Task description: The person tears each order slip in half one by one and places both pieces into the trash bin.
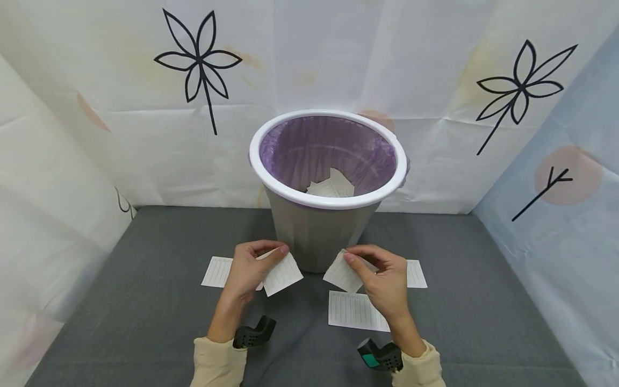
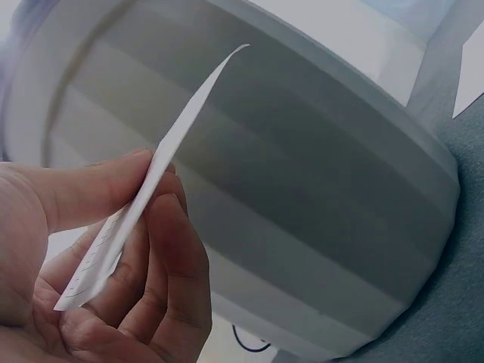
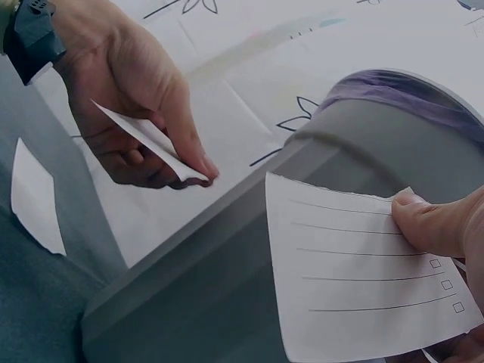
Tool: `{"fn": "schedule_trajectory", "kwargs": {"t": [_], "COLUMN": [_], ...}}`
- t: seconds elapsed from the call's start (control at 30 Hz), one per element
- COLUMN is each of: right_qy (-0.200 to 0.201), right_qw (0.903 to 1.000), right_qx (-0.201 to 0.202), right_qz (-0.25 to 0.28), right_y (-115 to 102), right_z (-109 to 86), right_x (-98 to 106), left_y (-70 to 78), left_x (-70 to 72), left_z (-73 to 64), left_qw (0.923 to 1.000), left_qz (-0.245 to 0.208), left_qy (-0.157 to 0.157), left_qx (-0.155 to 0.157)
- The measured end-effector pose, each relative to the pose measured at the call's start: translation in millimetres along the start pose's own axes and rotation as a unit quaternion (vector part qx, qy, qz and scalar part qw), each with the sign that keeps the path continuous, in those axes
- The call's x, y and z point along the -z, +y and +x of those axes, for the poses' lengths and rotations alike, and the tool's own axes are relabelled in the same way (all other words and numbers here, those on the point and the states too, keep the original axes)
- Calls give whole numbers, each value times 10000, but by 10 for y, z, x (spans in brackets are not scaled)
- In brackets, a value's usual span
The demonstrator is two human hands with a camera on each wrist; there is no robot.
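My left hand (image 1: 247, 270) pinches a lined piece of paper (image 1: 281, 275) between thumb and fingers; the left wrist view shows that piece nearly edge-on. In my right hand (image 1: 388, 278) is another lined piece of paper (image 3: 348, 265), pinched at its rough, torn upper edge, with small checkboxes along one side. Both pieces are raised in front of a grey trash bin (image 1: 309, 231), apart from each other. Purple lining (image 1: 309, 142) covers the bin's inside under a white rim (image 1: 323, 202). Some pale paper pieces (image 1: 338, 184) lie within it.
On the dark grey tabletop (image 1: 159, 301), a lined sheet (image 1: 216, 271) lies partly behind the left hand. Another sheet (image 1: 416, 274) shows beyond the right hand, and a third sheet (image 1: 355, 310) lies nearer, partly under the right wrist. Patterned cloth walls (image 1: 121, 161) enclose the back and sides.
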State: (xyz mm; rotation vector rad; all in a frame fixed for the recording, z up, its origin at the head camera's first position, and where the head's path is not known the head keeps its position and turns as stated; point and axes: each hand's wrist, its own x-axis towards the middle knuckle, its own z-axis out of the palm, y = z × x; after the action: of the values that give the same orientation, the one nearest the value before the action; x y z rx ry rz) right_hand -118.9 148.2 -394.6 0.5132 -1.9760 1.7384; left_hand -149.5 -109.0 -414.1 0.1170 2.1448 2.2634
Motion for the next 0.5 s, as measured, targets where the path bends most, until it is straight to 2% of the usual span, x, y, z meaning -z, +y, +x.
{"fn": "schedule_trajectory", "kwargs": {"t": [0.23,0.5], "right_qy": [136,455], "right_qw": [9999,9989], "right_qx": [91,105], "right_qz": [47,-91], "right_y": [-7,-47], "right_z": [11,77], "right_x": [88,305], "left_y": [51,219], "left_x": [133,306], "left_z": [-30,-27], "left_qw": [9998,9984], "left_qz": [-19,143], "left_qy": [193,549], "left_qx": [18,-35]}}
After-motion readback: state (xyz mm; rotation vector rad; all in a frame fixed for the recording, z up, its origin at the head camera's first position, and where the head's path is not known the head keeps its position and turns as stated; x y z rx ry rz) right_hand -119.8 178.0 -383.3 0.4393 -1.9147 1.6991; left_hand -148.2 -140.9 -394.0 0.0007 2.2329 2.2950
